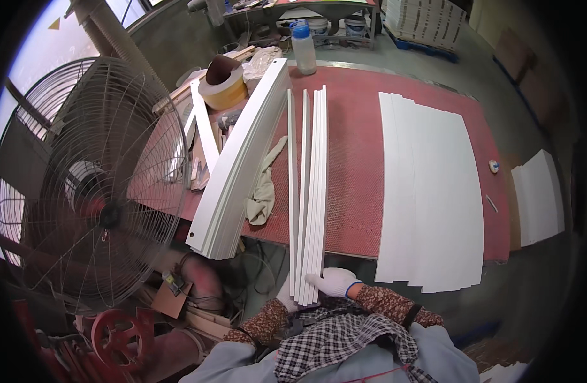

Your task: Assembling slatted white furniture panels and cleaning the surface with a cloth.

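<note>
Several long white strips stand on edge, side by side, on the red table, their near ends sticking out over its front edge. My right hand, in a white glove, grips these near ends from the right, with its thumb across them. Gloved too, my left hand is closed round the same ends from the left, its fingers mostly hidden behind the strips. The two leftmost strips stand a little apart from the rest at the far end. Left of them leans a thick stack of white slats with holes at the ends.
A fan in a wire cage stands at the left. On the red table are a row of flat white strips, a crumpled cloth, a yellow tape roll and a blue-capped bottle. A red handwheel sits lower left.
</note>
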The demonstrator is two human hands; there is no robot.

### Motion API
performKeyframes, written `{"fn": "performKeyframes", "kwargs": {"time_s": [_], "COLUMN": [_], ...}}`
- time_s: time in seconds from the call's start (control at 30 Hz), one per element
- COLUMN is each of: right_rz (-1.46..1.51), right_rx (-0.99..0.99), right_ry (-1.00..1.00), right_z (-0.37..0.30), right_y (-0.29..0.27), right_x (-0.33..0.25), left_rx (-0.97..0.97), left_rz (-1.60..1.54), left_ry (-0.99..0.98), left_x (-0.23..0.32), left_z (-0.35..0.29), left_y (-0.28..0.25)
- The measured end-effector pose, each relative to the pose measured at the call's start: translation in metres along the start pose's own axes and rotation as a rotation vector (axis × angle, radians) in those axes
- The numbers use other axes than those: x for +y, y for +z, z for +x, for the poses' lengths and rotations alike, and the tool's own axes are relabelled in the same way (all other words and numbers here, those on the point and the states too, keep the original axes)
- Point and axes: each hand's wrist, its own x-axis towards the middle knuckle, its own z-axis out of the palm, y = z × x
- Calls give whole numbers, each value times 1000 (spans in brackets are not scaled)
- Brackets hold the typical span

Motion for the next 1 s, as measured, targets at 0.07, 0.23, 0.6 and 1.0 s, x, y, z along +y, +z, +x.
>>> {"fn": "performKeyframes", "kwargs": {"time_s": [0.07, 0.23, 0.6, 1.0], "right_rz": [99, 302, 1516, 1524], "right_rx": [-15, -11, -522, 110], "right_ry": [-17, 27, -286, -393], "right_z": [-6, 9, 59, 60], "right_y": [-5, 7, 71, 104], "right_x": [-3, 20, 73, 32], "left_rx": [255, 553, 827, 759], "left_rz": [204, 489, 1647, 1930], "left_ry": [50, -26, 77, 71], "left_x": [4, 34, 37, 33], "left_z": [8, 6, 46, 43], "left_y": [6, 87, 165, 139]}}
